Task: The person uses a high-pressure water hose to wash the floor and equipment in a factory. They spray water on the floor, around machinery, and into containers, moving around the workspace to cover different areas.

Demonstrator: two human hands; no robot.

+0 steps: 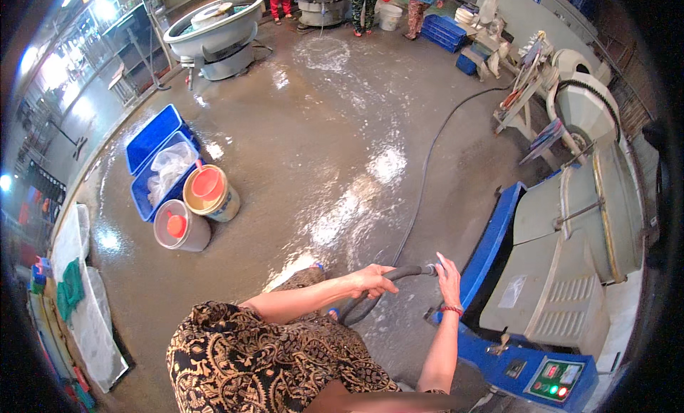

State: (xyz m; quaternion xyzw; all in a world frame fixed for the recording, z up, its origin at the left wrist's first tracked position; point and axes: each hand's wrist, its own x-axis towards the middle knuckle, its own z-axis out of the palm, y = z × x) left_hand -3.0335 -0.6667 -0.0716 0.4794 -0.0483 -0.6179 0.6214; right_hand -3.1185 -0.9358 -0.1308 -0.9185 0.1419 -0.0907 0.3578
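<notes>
A thick dark hose [410,271] crosses in front of me at waist height, bent in a loop near my legs. My left hand [370,280] is wrapped round it a short way back from its end. My right hand [448,279], with a red bracelet at the wrist, is at the hose's metal-looking end. Its fingers are stretched up beside that end and seem to touch it; the palm side is partly hidden. Just right of this hand stands a large machine with a blue frame [491,238] and a grey-green body [548,292].
A control panel [554,379] with lit buttons is at lower right. On the wet floor a thin hose [426,171] runs to the far right. Blue crates [153,139], a yellowish bucket [226,203] and a white bucket [192,235] stand left. Round machines [228,64] and people's legs [367,7] are farther back.
</notes>
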